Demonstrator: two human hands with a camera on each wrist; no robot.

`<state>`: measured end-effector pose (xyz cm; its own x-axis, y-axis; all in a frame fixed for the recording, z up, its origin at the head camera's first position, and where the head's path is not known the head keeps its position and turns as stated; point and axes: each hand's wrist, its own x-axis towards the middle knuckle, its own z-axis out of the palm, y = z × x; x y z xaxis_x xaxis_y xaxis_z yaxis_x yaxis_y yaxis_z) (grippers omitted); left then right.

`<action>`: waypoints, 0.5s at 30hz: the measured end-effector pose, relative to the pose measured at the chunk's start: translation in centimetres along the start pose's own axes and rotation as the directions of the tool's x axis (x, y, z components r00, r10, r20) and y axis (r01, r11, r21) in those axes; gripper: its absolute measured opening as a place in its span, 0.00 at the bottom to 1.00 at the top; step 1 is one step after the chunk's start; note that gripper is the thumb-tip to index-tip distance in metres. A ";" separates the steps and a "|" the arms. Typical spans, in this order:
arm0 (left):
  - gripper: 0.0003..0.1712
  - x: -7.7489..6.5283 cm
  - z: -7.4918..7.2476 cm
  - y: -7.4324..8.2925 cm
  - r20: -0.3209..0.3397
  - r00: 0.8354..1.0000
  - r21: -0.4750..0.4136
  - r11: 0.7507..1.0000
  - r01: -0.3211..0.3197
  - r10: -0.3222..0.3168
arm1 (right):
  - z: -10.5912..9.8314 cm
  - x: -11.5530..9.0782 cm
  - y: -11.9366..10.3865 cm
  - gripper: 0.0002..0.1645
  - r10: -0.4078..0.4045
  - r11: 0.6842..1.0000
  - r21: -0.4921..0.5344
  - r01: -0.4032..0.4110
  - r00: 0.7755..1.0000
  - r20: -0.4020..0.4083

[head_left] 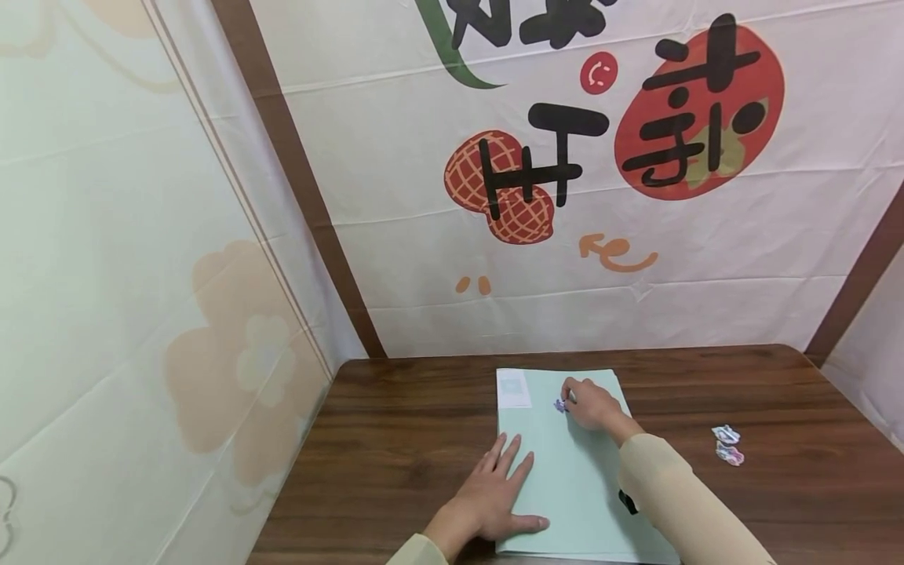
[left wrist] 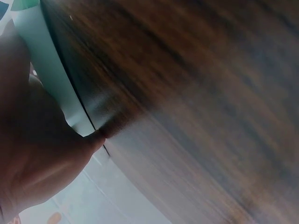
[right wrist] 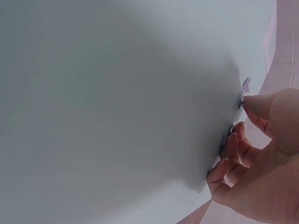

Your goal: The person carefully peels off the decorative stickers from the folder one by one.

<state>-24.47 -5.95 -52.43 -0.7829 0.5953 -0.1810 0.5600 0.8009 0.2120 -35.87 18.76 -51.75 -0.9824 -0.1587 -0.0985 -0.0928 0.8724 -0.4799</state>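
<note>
A pale green folder [head_left: 572,494] lies on the wooden table. Spread fingers of my left hand [head_left: 494,498] rest on its left side, low down, with the thumb pointing right across the cover. Near the top of the folder, my right hand [head_left: 592,406] pinches a small purple sticker [head_left: 560,406] between thumb and forefinger. The right wrist view shows that sticker [right wrist: 245,89] at the thumb tip, close against the pale surface, with the other fingers curled below it. In the left wrist view, the left hand [left wrist: 42,149] is dark beside the folder's edge.
A white label [head_left: 513,388] sits in the folder's top left corner. Two small shiny stickers [head_left: 729,453] lie on the table to the right. Behind the table [head_left: 410,424] hangs a printed cloth [head_left: 395,322], with another cloth [head_left: 127,329] on the left.
</note>
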 end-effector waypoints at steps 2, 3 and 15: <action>0.56 -0.1 0.0 -0.1 0.004 1.000 -0.004 1.000 0.000 0.000 | 0.1 0.1 -0.2 0.03 0.002 1.000 -0.003 -0.002 1.000 -0.004; 0.56 -0.1 -0.1 -0.1 0.001 1.000 -0.002 1.000 0.003 -0.003 | 0.1 0.1 -0.2 0.03 0.008 1.000 -0.003 -0.008 1.000 -0.004; 0.56 0.1 0.5 -0.5 -0.002 1.000 -0.015 1.000 -0.003 0.003 | -0.3 -0.4 -0.2 0.02 -0.037 0.998 0.056 0.037 0.999 -0.003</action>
<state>-24.71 -6.25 -53.04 -0.7820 0.5972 -0.1781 0.5579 0.7982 0.2271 -35.55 18.79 -51.40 -0.9788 -0.1894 -0.0784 -0.1197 0.8385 -0.5315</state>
